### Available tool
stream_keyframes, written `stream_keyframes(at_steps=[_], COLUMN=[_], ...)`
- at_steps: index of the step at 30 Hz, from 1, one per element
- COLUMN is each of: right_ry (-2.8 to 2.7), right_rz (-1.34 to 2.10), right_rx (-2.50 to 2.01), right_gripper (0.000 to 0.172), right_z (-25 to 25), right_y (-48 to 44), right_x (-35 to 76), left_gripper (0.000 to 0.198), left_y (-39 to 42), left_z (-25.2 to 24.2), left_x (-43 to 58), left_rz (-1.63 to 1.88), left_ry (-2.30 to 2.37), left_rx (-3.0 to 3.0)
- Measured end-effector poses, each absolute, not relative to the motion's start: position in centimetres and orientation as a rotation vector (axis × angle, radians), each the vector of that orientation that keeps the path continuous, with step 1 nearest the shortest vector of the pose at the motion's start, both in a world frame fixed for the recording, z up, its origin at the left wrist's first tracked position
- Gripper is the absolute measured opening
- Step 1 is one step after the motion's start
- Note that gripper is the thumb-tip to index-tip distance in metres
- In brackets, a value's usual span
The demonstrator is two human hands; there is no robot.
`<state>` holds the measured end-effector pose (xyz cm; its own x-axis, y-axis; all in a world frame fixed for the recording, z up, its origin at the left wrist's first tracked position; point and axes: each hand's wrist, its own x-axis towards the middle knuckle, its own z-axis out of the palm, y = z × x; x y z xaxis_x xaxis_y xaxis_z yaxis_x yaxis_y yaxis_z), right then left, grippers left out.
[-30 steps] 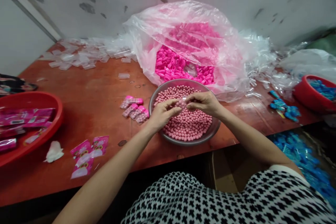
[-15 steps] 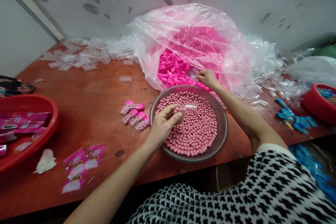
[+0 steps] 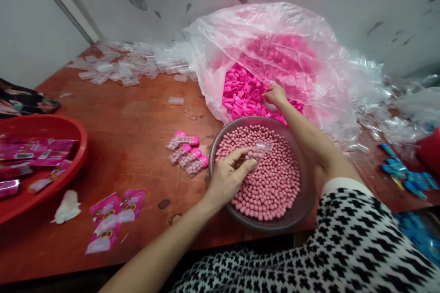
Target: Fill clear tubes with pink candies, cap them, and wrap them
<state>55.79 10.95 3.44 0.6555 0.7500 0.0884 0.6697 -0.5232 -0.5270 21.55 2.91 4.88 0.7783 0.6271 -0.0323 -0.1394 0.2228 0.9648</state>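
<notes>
My left hand is closed around a small clear plastic tube partly filled with pink beads, held above a grey bowl. Loose pink beads lie thick in that bowl. Beyond it, my right hand reaches into the mouth of a translucent plastic bag. Its fingers are pinched together over a heap of bright pink plastic caps; what they hold is hidden. Left of the bowl lie several bead-filled tubes with pink caps.
Pink printed cards and a crumpled white tissue lie on the wooden table. A red basin holds pink packets. Clear empty tubes are spread along the wall. Blue pieces lie at the right.
The camera view has shifted, so the table items appear farther right. My left hand still holds the tube over the beads. My right hand remains at the caps, its fingers now nearer the heap.
</notes>
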Motion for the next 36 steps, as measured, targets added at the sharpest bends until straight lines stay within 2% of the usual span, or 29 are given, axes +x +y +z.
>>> stream_keyframes(at_steps=[3, 6, 11, 17, 22, 25, 31, 36], right_ry=[-0.970, -0.954, -0.871, -0.862, -0.902, -0.978, -0.836, -0.796], right_rz=[0.277, 0.546, 0.919, 1.064, 0.968, 0.891, 1.111, 1.196], right_rx=[-2.207, -1.860, -1.394, -1.086, -1.098, -1.204, -1.311, -1.337], right_gripper=[0.013, 0.016, 0.037, 0.036, 0.033, 0.039, 0.029, 0.034], right_z=[4.2, 5.4, 7.4, 7.1, 6.6, 7.1, 8.0, 7.6], right_y=[7.4, 3.4, -2.2, -4.9, -5.8, -6.5, -7.4, -7.4], right_x=[55.3, 52.8, 46.0, 38.6, 36.0, 36.6, 37.9, 37.7], left_gripper=[0.034, 0.039, 0.045, 0.039, 0.034, 0.036, 0.038, 0.041], left_y=[2.9, 2.9, 2.8, 2.8, 3.0, 2.9, 2.6, 2.4], left_z=[5.0, 5.1, 5.2, 5.5, 5.6, 5.6, 5.1, 4.7], left_x=[21.7, 21.8, 21.9, 21.7, 21.2, 21.3, 21.6, 21.7], left_rz=[0.569, 0.572, 0.567, 0.542, 0.607, 0.629, 0.631, 0.639], left_ry=[0.465, 0.485, 0.473, 0.371, 0.336, 0.355, 0.347, 0.369], left_rx=[1.209, 1.166, 1.092, 0.975, 0.875, 0.885, 0.955, 1.017])
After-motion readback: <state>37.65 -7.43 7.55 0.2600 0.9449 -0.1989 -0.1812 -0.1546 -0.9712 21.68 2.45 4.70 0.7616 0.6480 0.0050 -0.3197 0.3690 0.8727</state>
